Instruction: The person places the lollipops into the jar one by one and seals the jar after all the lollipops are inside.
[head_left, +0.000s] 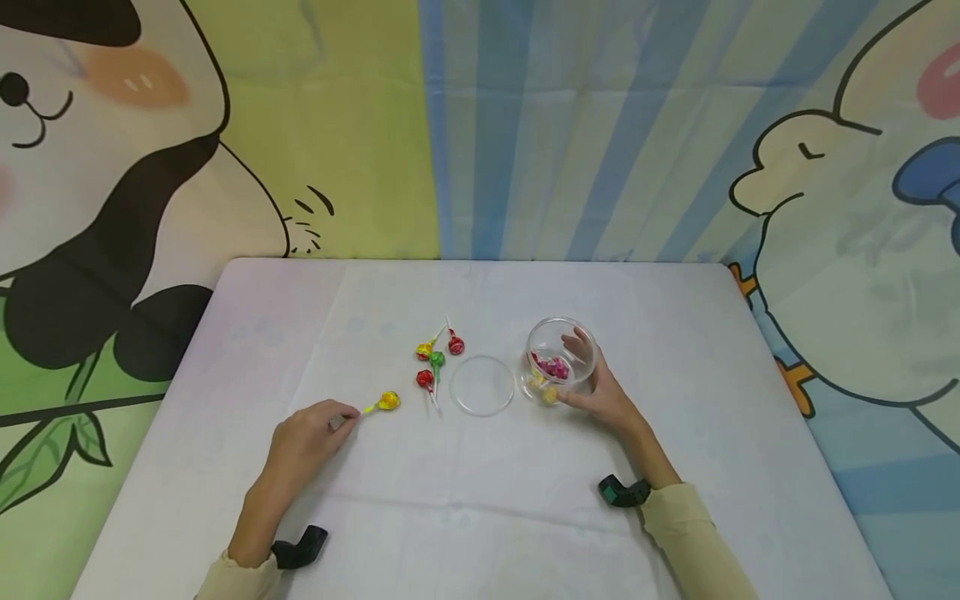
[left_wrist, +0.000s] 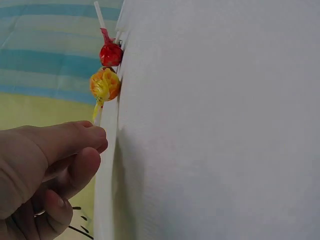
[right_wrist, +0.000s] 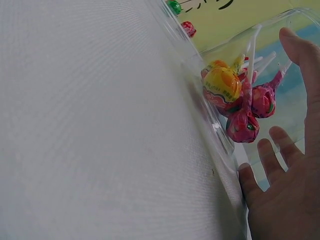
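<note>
Left hand pinches a yellow lollipop by its stick, candy at the fingertips' two o'clock! Four loose lollipops lie farther along two o'clock; a clear round lid sits between them and the clear jar at three o'clock, right hand curled round it. Only the right wrist view reveals the pink-wrapped lollipops' sticks inside.

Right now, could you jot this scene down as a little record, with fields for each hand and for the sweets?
Left hand: pinches a yellow lollipop by its stick
Right hand: grips a clear jar
In the jar: pink lollipops and yellow candy; exact count unclear
Loose sweets: four, namely upper red one, lower red one, green one, loose yellow one
Between loose sweets and jar: clear round lid
Surface: white table
</note>
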